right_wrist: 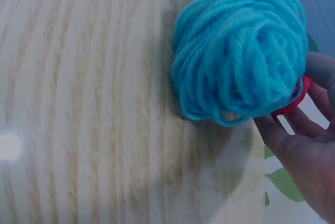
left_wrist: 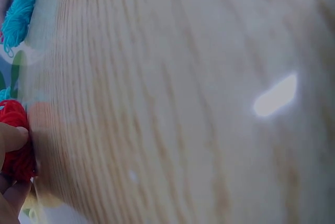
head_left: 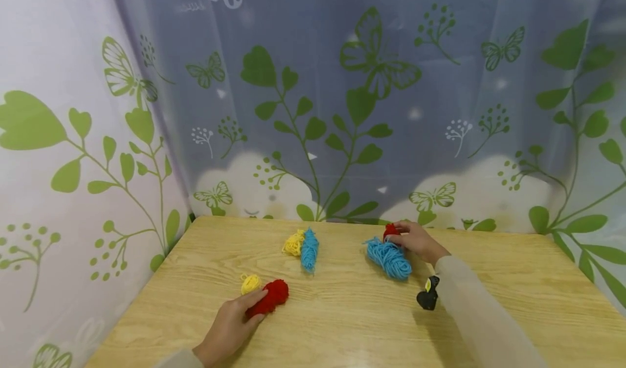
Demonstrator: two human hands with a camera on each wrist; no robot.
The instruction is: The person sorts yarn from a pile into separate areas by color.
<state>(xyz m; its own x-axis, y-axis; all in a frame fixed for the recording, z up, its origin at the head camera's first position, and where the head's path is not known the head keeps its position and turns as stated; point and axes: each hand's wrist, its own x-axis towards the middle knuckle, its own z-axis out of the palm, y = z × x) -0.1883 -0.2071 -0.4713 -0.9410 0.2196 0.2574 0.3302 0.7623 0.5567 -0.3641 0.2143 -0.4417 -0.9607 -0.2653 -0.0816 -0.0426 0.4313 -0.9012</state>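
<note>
The handling of the yarn looks to be partway through, since both hands are occupied and neither red piece is yet let go. On the near left of the tabletop (head_left: 342,324), the left hand (head_left: 231,320) has its fingers closed around a thick red yarn bundle (head_left: 277,292), thumb on the near side, with a small yellow yarn ball (head_left: 251,284) just beyond it on the far side. On the far right, the right hand (head_left: 418,242) grasps a small red yarn ball (head_left: 389,230) between its fingers, close behind a large blue yarn skein (head_left: 388,258); whether those fingers also touch the blue strands, I cannot tell. The far middle seems the settled part: a yellow yarn bundle (head_left: 294,243) and a slim blue yarn skein (head_left: 309,251) lie side by side there, touching or nearly so, with no hand on them. So all six pieces sit in three groups, each a mix of two colours, and no two of one colour lie together. What is left, as far as this shows, is the release of the two reds; where each is meant to end up cannot be read from the layout. The small yellow ball and large blue skein appear ungripped.
</note>
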